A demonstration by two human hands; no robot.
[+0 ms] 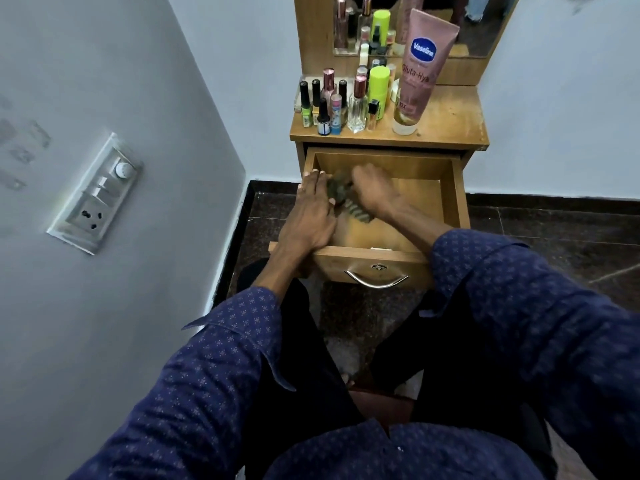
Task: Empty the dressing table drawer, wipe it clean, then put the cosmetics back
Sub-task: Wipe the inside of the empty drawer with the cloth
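The wooden drawer (453, 188) of the dressing table is pulled out, with bare wood showing inside. My left hand (308, 216) lies flat along the drawer's left wall, fingers straight. My right hand (372, 192) is blurred and holds a dark greenish cloth (356, 211) against the drawer floor near the left side. On the tabletop (446, 123) stand several nail polish and perfume bottles (329, 102), a neon green bottle (378, 88) and a pink Vaseline tube (420, 67).
A mirror (481, 26) rises behind the tabletop. A grey wall with a switch panel (97, 195) stands close on the left. Dark stone floor (554, 237) lies to the right of the table. My knees sit just under the drawer handle (377, 280).
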